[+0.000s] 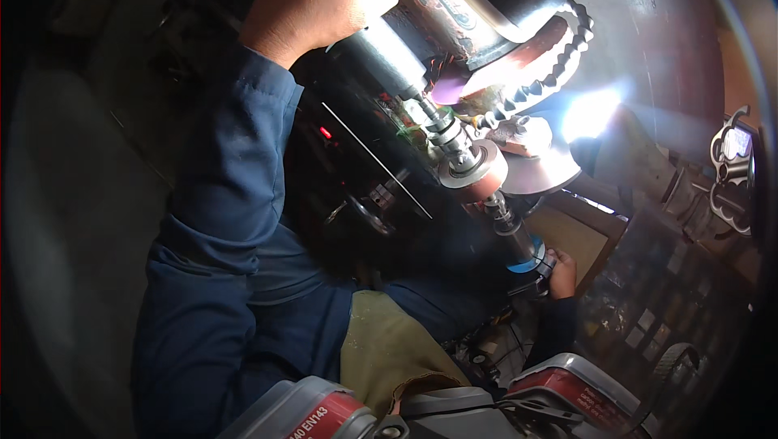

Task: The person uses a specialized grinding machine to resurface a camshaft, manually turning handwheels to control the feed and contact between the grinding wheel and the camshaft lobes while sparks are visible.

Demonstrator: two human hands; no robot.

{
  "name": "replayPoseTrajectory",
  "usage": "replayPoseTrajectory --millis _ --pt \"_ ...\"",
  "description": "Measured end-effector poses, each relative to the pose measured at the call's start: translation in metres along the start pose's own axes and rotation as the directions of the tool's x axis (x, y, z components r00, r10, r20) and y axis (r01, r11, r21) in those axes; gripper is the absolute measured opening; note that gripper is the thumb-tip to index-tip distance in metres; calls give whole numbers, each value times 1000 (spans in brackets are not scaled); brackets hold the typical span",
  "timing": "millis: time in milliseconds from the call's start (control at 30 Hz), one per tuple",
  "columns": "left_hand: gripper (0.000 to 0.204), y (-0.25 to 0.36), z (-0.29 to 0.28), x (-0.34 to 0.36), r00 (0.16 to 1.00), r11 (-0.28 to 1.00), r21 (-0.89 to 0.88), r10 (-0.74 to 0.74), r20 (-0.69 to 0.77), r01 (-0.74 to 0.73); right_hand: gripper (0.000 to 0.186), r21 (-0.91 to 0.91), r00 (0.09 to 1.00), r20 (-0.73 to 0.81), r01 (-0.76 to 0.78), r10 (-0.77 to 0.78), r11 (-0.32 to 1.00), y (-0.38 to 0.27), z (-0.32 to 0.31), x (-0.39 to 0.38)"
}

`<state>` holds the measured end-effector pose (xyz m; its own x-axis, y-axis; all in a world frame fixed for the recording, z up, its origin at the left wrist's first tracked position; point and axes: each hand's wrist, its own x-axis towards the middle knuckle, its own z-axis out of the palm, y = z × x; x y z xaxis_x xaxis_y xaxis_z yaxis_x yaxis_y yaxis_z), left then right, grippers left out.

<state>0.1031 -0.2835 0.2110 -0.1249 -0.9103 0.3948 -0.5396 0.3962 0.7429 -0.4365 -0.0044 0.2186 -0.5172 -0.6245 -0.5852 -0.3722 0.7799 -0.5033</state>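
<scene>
Head view: left hand (344, 2) is curling by the far silver cylinder (382, 57), exact grip unclear; right hand (562, 274) is clasping the blue-ringed fitting (530, 256), near right; reddish-rimmed disc (480, 183) is sitting between.

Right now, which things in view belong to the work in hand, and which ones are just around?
Probably in use:
shiny silver metal cylinder, by the left hand
grey metal cylinder with blue band, by the right hand
reddish-brown ring with pale face, between both cylinders

Probably just nearby:
silver metal part with cut-outs, far right
translucent plastic cases with red bands, lower edge
</scene>
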Motion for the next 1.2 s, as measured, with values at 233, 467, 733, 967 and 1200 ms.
replayPoseTrajectory --millis 233,467,733,967,1200 --pt "21 -9 -4 -7 988 993 51 113 -106 -108 23 -185 970 228 -39 82 982 14 -28 51" --pt "18 -19 2 -7 972 980 51 195 -133 -190 23 -191 993 118 42 -20 981 2 -14 28" --pt "21 -9 -2 -5 983 991 48 131 -131 -125 33 -289 761 -526 261 -380 921 5 49 -40" --pt "21 8 -2 -10 970 990 -139 2 -244 -37 40 -282 281 -860 434 -425 856 31 119 -51" --pt "30 -13 -5 -24 939 890 334 341 -31 -312 54 -585 145 -759 278 -635 762 51 149 -54"
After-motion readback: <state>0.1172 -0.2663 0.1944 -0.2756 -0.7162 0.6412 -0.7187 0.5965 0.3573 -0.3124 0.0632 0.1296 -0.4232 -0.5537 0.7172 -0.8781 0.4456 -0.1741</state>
